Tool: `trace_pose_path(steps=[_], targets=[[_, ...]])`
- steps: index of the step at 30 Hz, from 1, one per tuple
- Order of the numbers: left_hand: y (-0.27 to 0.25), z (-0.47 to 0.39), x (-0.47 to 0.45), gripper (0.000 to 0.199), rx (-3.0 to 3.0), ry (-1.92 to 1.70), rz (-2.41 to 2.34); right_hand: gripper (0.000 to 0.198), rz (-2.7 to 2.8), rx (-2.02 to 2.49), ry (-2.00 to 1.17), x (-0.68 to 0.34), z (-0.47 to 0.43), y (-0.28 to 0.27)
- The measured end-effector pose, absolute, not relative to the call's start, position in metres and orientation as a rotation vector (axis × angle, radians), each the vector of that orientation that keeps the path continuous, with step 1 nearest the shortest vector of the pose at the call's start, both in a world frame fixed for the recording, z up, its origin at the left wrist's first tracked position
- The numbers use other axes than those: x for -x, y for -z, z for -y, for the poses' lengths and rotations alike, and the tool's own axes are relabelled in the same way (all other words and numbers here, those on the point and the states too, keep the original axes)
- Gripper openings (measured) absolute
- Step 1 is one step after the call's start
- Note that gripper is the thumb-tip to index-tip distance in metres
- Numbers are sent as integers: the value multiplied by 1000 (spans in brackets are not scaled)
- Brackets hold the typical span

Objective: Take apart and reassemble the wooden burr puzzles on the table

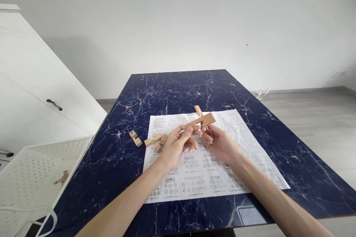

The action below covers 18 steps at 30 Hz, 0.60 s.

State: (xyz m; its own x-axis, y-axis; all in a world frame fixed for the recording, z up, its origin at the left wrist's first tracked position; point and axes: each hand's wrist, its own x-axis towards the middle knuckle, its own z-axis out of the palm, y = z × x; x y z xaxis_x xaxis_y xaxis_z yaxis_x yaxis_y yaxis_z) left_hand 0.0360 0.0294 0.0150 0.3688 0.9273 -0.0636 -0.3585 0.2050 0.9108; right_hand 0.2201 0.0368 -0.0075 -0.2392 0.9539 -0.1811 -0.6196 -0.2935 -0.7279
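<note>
Above the printed sheet [191, 189], my left hand [180, 142] pinches one end of a flat notched wooden puzzle piece [209, 119]. A second narrow wooden piece [198, 110] crosses it and sticks up toward the far side. My right hand [219, 141] has its fingertips closed at the underside of the joined pieces, near the notch; exactly which piece they grip is partly hidden. Left of my left hand lie several loose notched wooden blocks [157, 148], partly on the sheet. One block marked with a 3 [133, 134] rests on the dark table.
The table [178, 89] has a blue marbled top. At left stand a white cabinet [36, 81] and a white perforated basket [30, 166] holding another wooden cross-shaped piece [62, 178]. A pale rectangular object [251, 215] lies at the front edge.
</note>
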Motion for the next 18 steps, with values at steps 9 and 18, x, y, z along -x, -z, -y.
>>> trace_pose_path(steps=[9,18], targets=[[-18,-29,-36,38,-885,-1073,-738,26,555,665,-1833,-217,-37,5],[-16,-31,-36,41,-851,-1067,-714,26,577,640,-1868,-217,-36,9]])
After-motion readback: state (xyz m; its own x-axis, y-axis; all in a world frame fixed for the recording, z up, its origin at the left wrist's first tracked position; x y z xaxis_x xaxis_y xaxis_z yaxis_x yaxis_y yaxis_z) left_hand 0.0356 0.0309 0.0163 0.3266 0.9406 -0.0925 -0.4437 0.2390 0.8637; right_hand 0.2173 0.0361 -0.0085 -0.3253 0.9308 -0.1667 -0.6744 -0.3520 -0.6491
